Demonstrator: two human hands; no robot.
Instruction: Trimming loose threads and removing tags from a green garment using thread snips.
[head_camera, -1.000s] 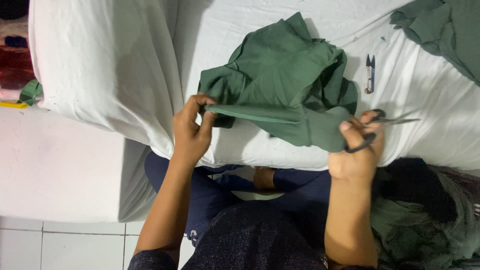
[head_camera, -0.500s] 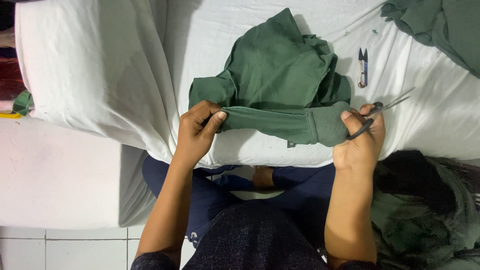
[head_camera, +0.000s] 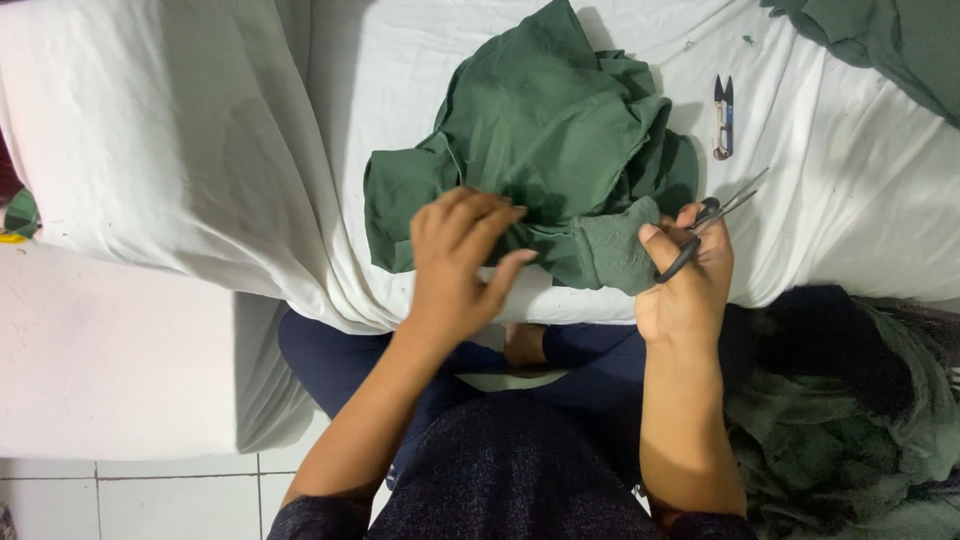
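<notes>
A crumpled dark green garment (head_camera: 545, 130) lies on a white sheet (head_camera: 200, 150) near its front edge. My left hand (head_camera: 455, 265) rests on the garment's lower fold with its fingers spread and pressing the cloth. My right hand (head_camera: 685, 285) pinches the ribbed cuff end (head_camera: 610, 255) of the garment with the thumb while it also holds black-handled scissors (head_camera: 705, 225), whose blades point up and to the right, away from the cloth.
Small thread snips (head_camera: 723, 115) lie on the sheet right of the garment. More green fabric (head_camera: 890, 45) sits at the top right, and a dark green pile (head_camera: 850, 420) lies at my right side. My legs (head_camera: 420, 360) are below the sheet's edge, above a tiled floor (head_camera: 120, 495).
My left hand has let go of the stretched fold's left end and moved right onto the cloth with fingers spread. The fold is no longer pulled taut. My right hand has kept cuff and scissors.
</notes>
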